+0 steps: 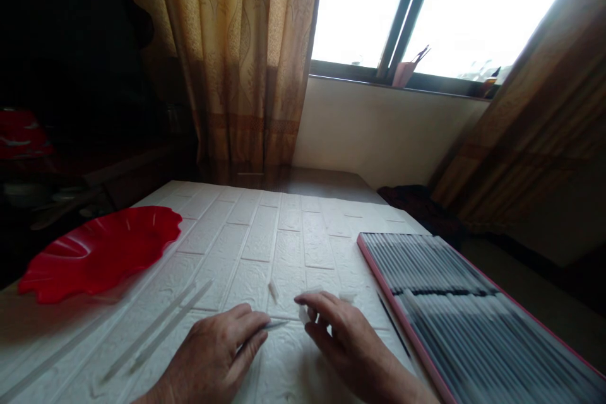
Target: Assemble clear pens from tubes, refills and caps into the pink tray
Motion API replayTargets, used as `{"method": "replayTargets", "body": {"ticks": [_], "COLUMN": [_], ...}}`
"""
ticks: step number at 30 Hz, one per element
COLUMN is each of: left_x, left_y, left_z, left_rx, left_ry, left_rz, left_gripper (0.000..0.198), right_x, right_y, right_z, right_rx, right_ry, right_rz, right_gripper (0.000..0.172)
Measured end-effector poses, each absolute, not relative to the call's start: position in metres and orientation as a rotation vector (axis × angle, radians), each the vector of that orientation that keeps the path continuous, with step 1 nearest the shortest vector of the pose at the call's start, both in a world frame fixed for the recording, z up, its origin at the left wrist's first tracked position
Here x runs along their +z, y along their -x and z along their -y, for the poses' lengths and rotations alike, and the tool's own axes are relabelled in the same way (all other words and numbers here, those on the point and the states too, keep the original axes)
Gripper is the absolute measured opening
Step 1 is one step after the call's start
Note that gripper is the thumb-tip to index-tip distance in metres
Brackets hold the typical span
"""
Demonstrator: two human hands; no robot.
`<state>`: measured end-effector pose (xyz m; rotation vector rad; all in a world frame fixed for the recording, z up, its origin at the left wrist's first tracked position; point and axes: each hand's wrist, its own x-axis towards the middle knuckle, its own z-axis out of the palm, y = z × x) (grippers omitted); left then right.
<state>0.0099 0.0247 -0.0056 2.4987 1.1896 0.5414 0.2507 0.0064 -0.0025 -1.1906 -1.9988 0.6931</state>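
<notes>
My left hand is closed, thumb against forefinger, on a slim grey pointed stick whose tip points right. Just across from that tip, my right hand has its fingers curled around a small whitish, see-through piece, mostly hidden by the fingers. A short pale piece lies on the white brick-patterned table cover beyond both hands. Another whitish piece is partly behind my right hand. Left of my left hand lie long, thin, whitish strips or tubes, blurred.
A red wavy-rimmed dish sits at the table's left. On the right, a pink-edged box holds two rows of many slim grey sticks, with a thin dark stick along its left side. Curtains and a window stand behind.
</notes>
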Motion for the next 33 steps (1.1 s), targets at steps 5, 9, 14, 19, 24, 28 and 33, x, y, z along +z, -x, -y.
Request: {"method": "replayTargets", "body": {"ticks": [5, 9, 14, 19, 24, 28, 33], "left_x": [-0.002, -0.003, -0.005, -0.005, -0.006, -0.009, -0.01], "left_y": [-0.012, -0.013, -0.012, -0.013, -0.014, -0.014, -0.015], "left_z": [-0.024, -0.023, -0.025, -0.023, -0.021, -0.021, -0.021], "left_rx": [0.526, 0.562, 0.579, 0.573, 0.587, 0.575, 0.527], "left_ry": [-2.489, -2.47, -2.462, -2.456, -2.457, -2.444, -2.444], "left_rz": [-1.161, -1.149, -1.135, -1.114, -1.082, -1.056, -1.082], "left_gripper": [0.027, 0.027, 0.025, 0.026, 0.025, 0.027, 0.029], "right_x": [-0.006, -0.006, -0.007, -0.015, -0.023, -0.022, -0.025], "right_y": [-0.241, -0.232, -0.231, -0.231, -0.231, -0.227, -0.219], "right_z": [-0.01, -0.011, -0.009, -0.01, -0.011, -0.01, -0.007], "right_rx": [1.18, 1.368, 1.383, 1.33, 1.301, 1.32, 1.414], "right_ry": [1.229, 1.212, 1.192, 1.196, 1.133, 1.118, 1.161], "right_rz": [1.462, 1.274, 1.289, 1.37, 1.466, 1.473, 1.379], "right_gripper": [0.021, 0.034, 0.039, 0.042, 0.038, 0.042, 0.059]}}
